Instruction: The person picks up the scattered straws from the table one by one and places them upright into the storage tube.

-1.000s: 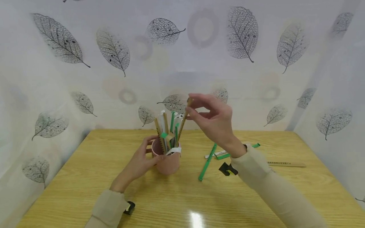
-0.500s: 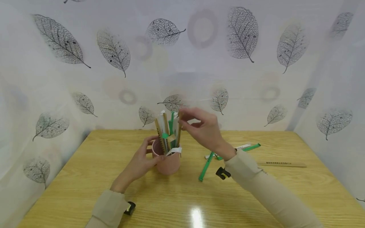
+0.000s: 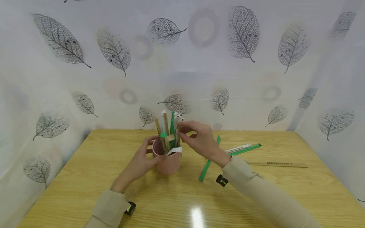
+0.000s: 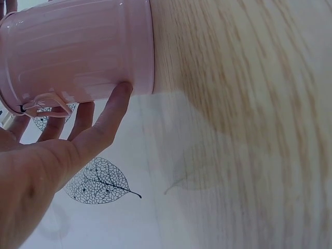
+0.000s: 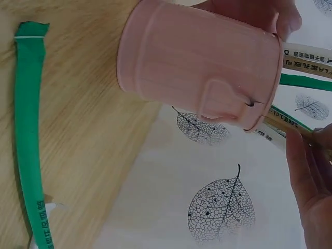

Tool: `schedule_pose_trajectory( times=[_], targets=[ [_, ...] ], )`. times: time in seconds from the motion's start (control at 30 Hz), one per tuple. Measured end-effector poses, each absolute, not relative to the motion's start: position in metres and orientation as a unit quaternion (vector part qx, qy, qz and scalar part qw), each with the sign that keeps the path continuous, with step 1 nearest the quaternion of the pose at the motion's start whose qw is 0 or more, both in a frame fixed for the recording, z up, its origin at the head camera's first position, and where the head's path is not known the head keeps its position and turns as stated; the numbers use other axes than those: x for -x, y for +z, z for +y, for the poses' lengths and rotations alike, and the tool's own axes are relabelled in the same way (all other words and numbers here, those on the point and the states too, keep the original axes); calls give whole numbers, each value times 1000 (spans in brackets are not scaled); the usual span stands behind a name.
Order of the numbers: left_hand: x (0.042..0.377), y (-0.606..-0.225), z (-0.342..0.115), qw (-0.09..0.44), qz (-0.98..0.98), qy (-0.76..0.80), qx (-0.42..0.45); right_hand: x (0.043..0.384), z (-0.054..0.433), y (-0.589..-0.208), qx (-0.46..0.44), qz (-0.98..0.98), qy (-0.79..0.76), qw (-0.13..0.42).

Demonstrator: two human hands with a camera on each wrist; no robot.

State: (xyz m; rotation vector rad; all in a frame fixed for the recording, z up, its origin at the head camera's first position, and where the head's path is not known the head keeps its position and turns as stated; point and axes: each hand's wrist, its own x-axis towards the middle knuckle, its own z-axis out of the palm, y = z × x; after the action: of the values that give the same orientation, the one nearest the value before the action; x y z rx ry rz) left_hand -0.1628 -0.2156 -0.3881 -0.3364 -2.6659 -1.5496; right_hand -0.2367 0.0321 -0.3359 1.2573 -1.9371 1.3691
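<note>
A small pink metal pail point(image 3: 168, 166) with side handles stands upright on the table, holding several paper-wrapped straws in brown, white and green point(image 3: 172, 126). My left hand point(image 3: 139, 161) grips it from the left, thumb in front and fingers around the far side. At the pail's right rim, my right hand point(image 3: 201, 139) pinches a brown wrapped straw point(image 5: 282, 122) between thumb and fingers. The lower end of that straw is inside the pail, hidden by its wall. A white wrapper strip point(image 3: 174, 150) hangs over the front rim.
Right of the pail lie more wrapped straws on the wood table point(image 3: 176, 202): a green one point(image 3: 204, 171), a white one point(image 3: 240, 147), another green one point(image 3: 251, 148) and a brown one point(image 3: 280, 164). My right forearm partly covers them. A leaf-print curtain point(image 3: 182, 63) stands behind.
My right hand has come left and down with the brown straw, from above the pail to its rim, lowering the straw into it. My left hand and the pail have stayed put.
</note>
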Motion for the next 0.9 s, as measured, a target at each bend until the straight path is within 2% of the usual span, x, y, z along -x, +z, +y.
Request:
schedule_pose_trajectory(
  times=[0.2,0.4,0.47,0.57,0.63,0.8,0.9],
  targets=[
    [162,-387,-216,18,-859,-501,109,238,34,-342,-448,-701,505,229],
    [162,-388,-216,16,-860,-498,112,240,43,-341,-429,-686,551,205],
    [162,-388,-216,15,-861,-496,112,241,49,-340,-420,-681,559,217],
    [162,-388,-215,16,-862,-494,112,246,61,-337,-383,-704,549,237],
    [162,-387,-215,15,-862,-494,111,250,70,-336,-332,-746,529,230],
    [162,-386,-216,17,-862,-495,110,270,97,-344,-188,-878,429,103],
    [161,-386,-215,19,-862,-494,111,283,111,-354,-143,-923,356,39]
  ],
)
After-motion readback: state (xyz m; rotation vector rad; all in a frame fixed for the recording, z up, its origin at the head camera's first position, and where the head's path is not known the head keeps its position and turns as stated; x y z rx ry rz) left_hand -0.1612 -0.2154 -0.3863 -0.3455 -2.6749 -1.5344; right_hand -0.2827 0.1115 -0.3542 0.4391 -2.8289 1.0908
